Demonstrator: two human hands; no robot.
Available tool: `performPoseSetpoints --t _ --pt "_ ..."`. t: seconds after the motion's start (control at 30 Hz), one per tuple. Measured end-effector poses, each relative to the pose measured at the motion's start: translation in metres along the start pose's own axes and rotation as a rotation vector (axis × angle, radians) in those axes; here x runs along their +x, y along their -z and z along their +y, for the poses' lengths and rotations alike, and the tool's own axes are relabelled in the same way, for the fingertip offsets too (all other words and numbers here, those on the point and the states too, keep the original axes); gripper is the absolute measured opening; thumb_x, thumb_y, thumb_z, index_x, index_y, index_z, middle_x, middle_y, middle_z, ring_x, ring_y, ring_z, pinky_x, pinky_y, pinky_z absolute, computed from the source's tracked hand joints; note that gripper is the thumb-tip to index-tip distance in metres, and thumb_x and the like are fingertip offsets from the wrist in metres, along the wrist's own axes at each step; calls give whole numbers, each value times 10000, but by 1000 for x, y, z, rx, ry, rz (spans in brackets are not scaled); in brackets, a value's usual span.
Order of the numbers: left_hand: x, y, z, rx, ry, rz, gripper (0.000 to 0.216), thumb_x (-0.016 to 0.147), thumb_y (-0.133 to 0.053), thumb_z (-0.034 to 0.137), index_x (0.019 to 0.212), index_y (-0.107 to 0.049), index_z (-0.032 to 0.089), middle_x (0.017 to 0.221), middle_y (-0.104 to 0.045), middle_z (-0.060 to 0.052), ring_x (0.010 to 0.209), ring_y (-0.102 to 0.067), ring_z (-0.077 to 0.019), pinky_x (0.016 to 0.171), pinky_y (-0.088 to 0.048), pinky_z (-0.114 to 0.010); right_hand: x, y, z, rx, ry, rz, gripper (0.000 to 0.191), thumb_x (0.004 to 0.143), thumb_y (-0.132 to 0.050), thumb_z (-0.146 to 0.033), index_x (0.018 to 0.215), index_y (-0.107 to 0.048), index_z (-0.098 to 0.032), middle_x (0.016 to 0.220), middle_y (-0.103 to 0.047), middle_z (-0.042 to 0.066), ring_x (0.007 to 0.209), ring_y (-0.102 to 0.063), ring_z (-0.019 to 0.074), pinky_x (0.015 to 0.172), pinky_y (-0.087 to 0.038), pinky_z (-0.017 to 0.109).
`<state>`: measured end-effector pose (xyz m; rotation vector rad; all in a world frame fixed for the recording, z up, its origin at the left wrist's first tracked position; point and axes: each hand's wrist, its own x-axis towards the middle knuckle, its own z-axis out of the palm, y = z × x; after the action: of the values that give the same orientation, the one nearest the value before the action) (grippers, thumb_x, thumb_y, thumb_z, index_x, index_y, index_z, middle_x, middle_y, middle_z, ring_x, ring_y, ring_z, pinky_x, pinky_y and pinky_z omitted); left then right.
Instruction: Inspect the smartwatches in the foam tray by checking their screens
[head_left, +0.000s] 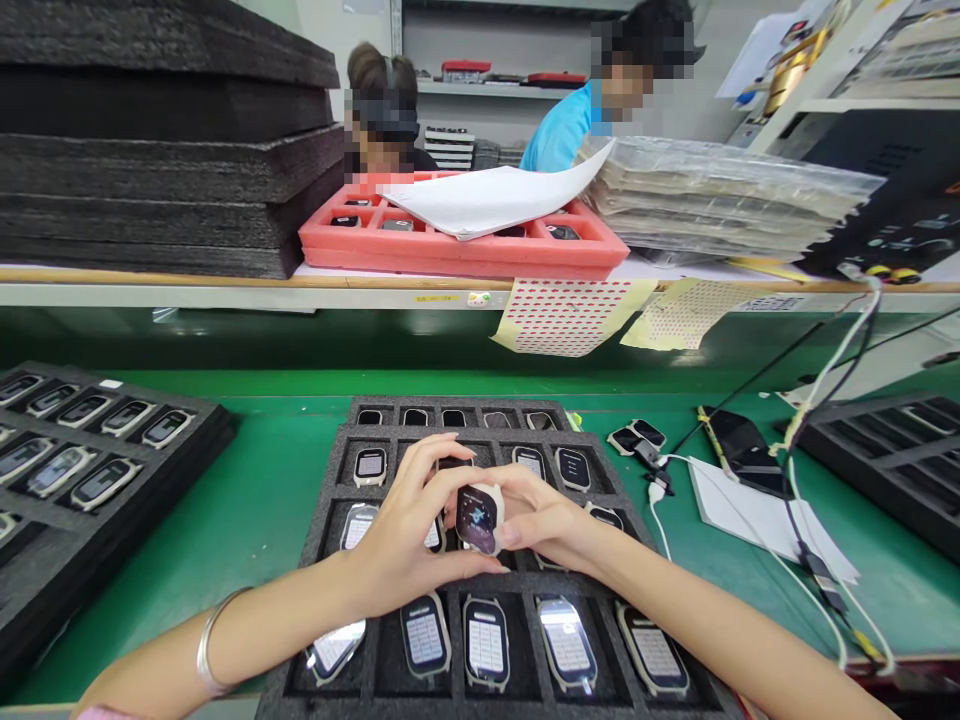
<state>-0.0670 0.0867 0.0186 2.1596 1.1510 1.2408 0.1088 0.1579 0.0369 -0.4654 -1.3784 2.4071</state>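
A smartwatch case without a strap (480, 518), its screen lit with a dark picture, is held above the foam tray. My right hand (536, 515) grips it by the edge, with the thumb on its right side. Around its left side curls my left hand (412, 525), thumb below and fingers above. Under both hands lies a black foam tray (459, 578) with compartments, most showing a watch with a lit screen. One such watch (486, 640) sits in the front row. Some compartments are hidden behind my hands.
Foam trays of watches stand at left (217, 425) and right (847, 425). Cables (780, 560), a phone (742, 450) and white paper (772, 515) lie on the green mat. A shelf behind carries a red foam tray (450, 258) and stacked black foam (150, 200). Two people are beyond.
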Motion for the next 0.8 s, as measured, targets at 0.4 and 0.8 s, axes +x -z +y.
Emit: performPoseSetpoints --t 0.4,0.8 --pt "-2 0 2 328 -24 152 480 820 -663 269 1260 -481 214 995 -512 -79 932 -486 -242 790 -426 -391 -2 -1 3 -236 149 128 428 691 -804 -298 1082 -678 -179 1115 -582 73 985 -573 199 878 -459 340" --pt "-2 -4 -4 352 22 78 529 803 -663 261 1290 -465 203 991 -529 -86 916 -486 -249 782 -429 -400 -4 -1 8 -414 206 301 274 747 -750 -288 998 -723 -181 1283 -479 91 900 -606 180 800 -537 306"
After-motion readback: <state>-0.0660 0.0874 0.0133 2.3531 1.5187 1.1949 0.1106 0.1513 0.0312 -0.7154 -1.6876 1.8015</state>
